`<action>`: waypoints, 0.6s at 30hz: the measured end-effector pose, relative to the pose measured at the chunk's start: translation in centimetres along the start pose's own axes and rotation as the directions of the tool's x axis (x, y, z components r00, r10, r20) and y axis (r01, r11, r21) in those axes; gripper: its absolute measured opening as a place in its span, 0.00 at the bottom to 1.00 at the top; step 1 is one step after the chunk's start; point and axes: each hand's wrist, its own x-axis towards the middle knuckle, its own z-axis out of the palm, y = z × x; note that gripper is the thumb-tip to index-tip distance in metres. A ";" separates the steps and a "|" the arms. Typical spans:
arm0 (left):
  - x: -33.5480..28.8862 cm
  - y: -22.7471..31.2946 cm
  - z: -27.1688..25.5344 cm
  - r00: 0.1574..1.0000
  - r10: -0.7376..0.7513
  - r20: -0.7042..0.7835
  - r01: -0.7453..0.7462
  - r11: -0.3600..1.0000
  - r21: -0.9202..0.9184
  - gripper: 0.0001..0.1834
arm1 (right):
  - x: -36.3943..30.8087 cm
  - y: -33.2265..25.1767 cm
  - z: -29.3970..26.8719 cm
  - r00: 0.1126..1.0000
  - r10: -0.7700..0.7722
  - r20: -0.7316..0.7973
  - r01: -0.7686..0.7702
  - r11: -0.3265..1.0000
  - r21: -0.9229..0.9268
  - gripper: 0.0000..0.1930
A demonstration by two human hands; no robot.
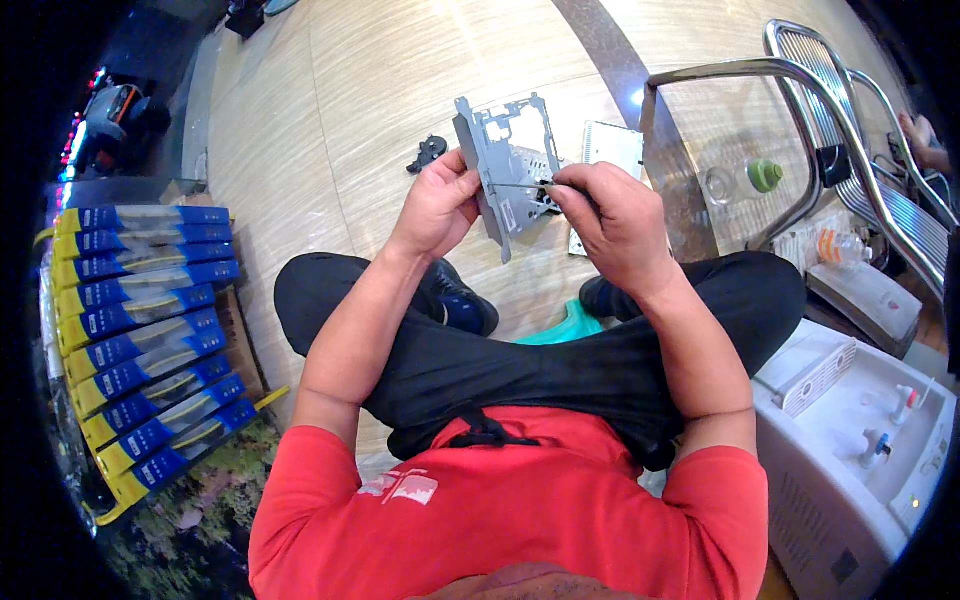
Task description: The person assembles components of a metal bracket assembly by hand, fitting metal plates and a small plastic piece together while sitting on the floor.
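Toolwork is apparently proceeding, the left hand (437, 207) gripping a grey frame (495, 160), the right hand (622, 212) pinching a slim rod (516, 186), the next move likely needing steady alignment.

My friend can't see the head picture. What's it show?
A red-shirted person holds a grey metal frame in the left hand and, close to it, a thin rod in the right hand. Beyond, a black part lies on the floor; a metal chair is at right.
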 end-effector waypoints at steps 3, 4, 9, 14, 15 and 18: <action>-0.1 0.3 0.3 1.000 0.014 0.011 -0.014 1.000 0.001 0.13 | 0.5 -0.4 0.2 0.994 -0.066 -0.084 0.071 0.996 0.055 0.10; -0.1 0.4 0.6 1.000 0.007 0.000 -0.007 1.000 0.009 0.13 | 0.6 -0.4 0.1 0.994 -0.066 -0.082 0.071 0.996 0.056 0.10; 0.0 0.4 0.5 1.000 0.005 -0.025 -0.004 0.999 0.046 0.13 | 0.4 -0.1 -0.2 0.995 -0.081 0.056 0.083 0.996 -0.025 0.10; 0.1 0.0 -0.1 0.990 0.004 -0.142 0.015 0.991 0.134 0.10 | -0.1 0.5 0.5 0.993 0.070 0.090 -0.073 0.997 0.023 0.10; 0.1 -0.2 -0.2 0.988 0.010 -0.153 0.014 0.988 0.152 0.10 | -0.1 0.6 0.7 0.981 0.169 0.097 -0.176 0.981 0.076 0.10; 0.0 -0.2 0.0 0.982 0.002 -0.191 0.032 0.984 0.173 0.09 | 0.3 1.3 0.8 0.918 0.359 0.165 -0.384 0.911 0.151 0.09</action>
